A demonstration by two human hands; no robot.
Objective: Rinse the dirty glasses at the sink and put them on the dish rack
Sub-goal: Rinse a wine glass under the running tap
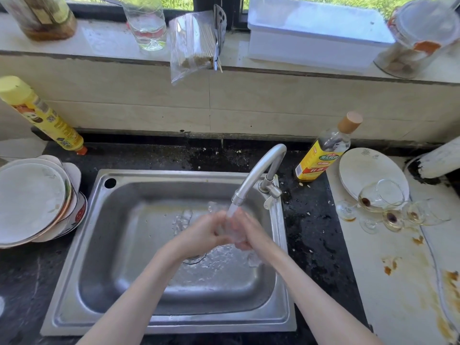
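Observation:
Over the steel sink (119,245), both my hands hold a clear glass (230,229) under the running tap (258,175). My left hand (201,232) grips it from the left, my right hand (251,232) from the right; the glass is mostly hidden between the fingers and the water. Its foot (215,206) seems to stick out toward the back. Three dirty stemmed glasses with brown dregs lie on their sides on the right counter: one (380,195) leaning on a white plate (361,168), two more (395,219) (423,212) beside it.
A stack of plates and bowls (34,200) stands left of the sink. A yellow bottle (42,115) leans at the back left, a cooking-wine bottle (323,150) at the back right. The right counter (388,282) is stained brown. Jars and a white box (316,33) line the windowsill.

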